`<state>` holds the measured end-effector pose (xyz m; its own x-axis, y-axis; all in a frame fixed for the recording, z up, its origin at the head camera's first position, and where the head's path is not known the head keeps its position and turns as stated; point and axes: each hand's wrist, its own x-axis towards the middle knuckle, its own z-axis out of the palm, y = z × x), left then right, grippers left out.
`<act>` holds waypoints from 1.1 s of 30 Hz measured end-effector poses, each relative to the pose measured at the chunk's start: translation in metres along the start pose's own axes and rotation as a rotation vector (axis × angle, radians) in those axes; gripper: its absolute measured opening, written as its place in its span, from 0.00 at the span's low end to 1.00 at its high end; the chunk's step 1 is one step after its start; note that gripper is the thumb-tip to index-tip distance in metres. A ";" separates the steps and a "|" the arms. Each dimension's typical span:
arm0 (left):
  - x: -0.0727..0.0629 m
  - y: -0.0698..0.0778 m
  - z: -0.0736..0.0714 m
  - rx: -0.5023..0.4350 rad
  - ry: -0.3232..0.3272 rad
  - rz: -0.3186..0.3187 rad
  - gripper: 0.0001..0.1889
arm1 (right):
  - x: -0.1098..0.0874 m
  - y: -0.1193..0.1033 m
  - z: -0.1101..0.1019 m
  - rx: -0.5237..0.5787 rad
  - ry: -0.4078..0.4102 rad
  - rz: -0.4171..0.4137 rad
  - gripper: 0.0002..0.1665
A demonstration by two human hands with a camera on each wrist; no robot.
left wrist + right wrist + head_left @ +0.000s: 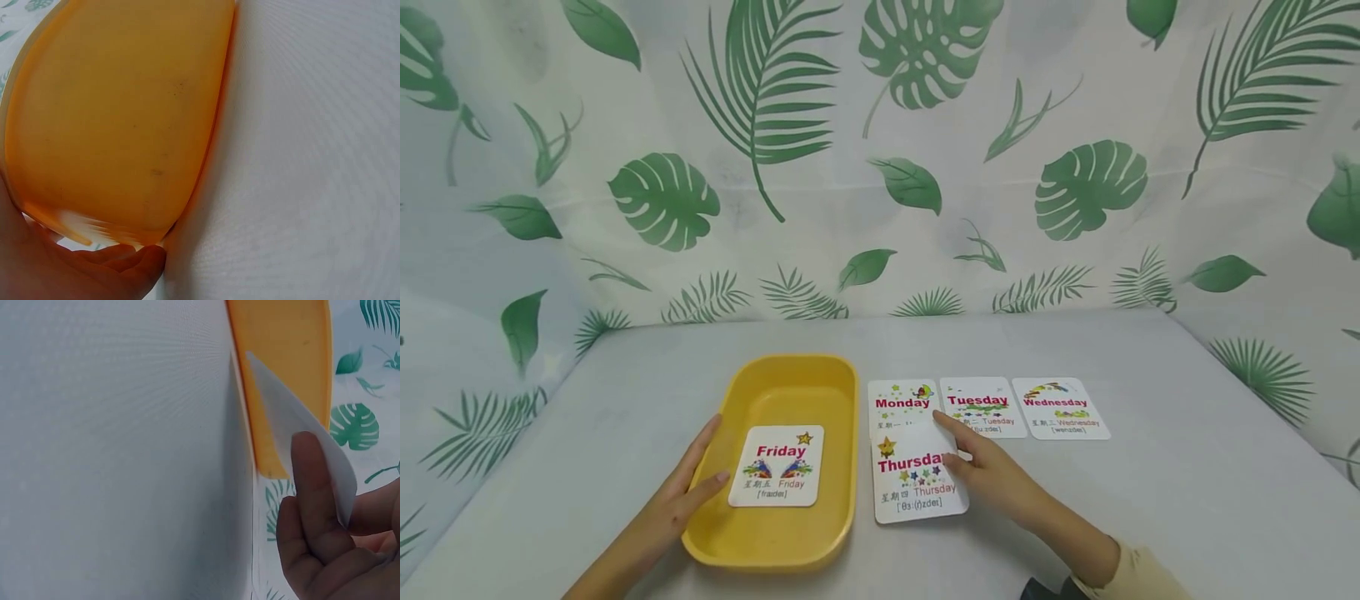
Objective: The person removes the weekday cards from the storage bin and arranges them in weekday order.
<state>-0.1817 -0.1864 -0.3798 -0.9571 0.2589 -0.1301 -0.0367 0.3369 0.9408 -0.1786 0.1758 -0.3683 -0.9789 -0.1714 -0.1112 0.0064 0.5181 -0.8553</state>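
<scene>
In the head view my right hand (1003, 479) pinches the "Thursday" card (917, 492) by its right side. That card is raised over the table and overlaps the lower part of the "Monday" card (902, 402). Seen edge-on in the right wrist view, the white card (281, 406) sits between thumb and fingers. My left hand (673, 504) grips the left side of a yellow plastic tray (775, 537), thumb over the rim and fingers outside. A "Friday" card (778, 446) lies inside the tray. The left wrist view shows the fingers (147, 265) at the tray's outer wall.
The "Tuesday" card (981, 400) and the "Wednesday" card (1060, 402) lie in a row to the right of "Monday", on a pale table (1187, 483). Behind the table hangs a white cloth (820, 242) printed with green leaves.
</scene>
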 end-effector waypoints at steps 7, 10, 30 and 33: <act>0.000 0.000 0.000 -0.002 -0.004 -0.002 0.37 | -0.001 0.001 0.002 -0.087 -0.056 -0.032 0.32; 0.000 0.001 -0.001 -0.005 -0.003 -0.004 0.37 | 0.001 0.003 0.002 -0.210 -0.084 -0.080 0.33; -0.001 0.001 0.001 0.000 0.005 -0.018 0.37 | -0.003 0.001 0.008 -0.609 -0.116 -0.046 0.33; -0.001 0.002 0.000 0.003 0.005 -0.020 0.37 | -0.003 0.002 0.008 -0.623 -0.114 -0.036 0.33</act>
<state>-0.1812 -0.1856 -0.3780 -0.9577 0.2476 -0.1469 -0.0546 0.3448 0.9371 -0.1741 0.1702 -0.3738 -0.9483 -0.2677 -0.1704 -0.1793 0.8950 -0.4084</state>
